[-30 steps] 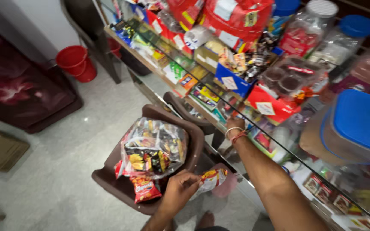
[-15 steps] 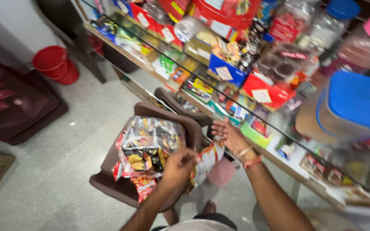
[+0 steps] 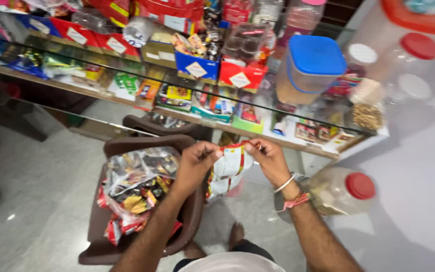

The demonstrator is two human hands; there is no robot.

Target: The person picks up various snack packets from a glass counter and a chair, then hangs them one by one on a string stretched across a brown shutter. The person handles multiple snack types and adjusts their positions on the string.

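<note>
Both hands are engaged on one item: a white snack packet (image 3: 230,168) with red and yellow print, held up in front of the person between a brown plastic chair (image 3: 142,146) and the glass-fronted shop counter (image 3: 298,143). The left hand (image 3: 195,163) pinches the packet's upper left edge and the right hand (image 3: 270,161) pinches the upper right edge near the top seam, so the two hands are close together, each clamped on the packet with the top edge stretched between them. In my judgement the step in hand is working the top of the packet, either pulling it open or straightening it; which of the two cannot be told. The next move calls for a firm grip at both corners and an even pull, so that the thin film does not tear sideways. The packet hangs limp and creased below the fingers, apparently light and soft; its lower part is blurred. Just left of it, on the chair seat, lies a clear plastic bag (image 3: 137,181) stuffed with small snack packets in dark, red and yellow wrappers. A clear jar with a red lid (image 3: 343,190) stands right of the right wrist, which carries a white bangle and red thread.
</note>
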